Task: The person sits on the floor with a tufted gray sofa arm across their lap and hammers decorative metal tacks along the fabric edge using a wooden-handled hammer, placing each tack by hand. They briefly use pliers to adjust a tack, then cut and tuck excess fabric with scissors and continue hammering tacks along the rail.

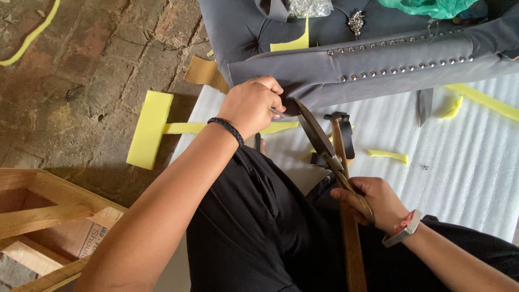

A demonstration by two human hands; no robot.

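Most studs sit along the grey upholstered panel (378, 65)—your left hand (251, 105) pinches its fabric edge, your right hand (378, 203) grips scissors (324, 146) mid-trim.

Brick floor (81, 81): white foam sheet (459, 162), yellow foam block (150, 130), wooden frame (38, 216).

Worn brick floor (92, 70), white ribbed foam sheet (465, 162), wooden frame (38, 216) at lower left, daylight.
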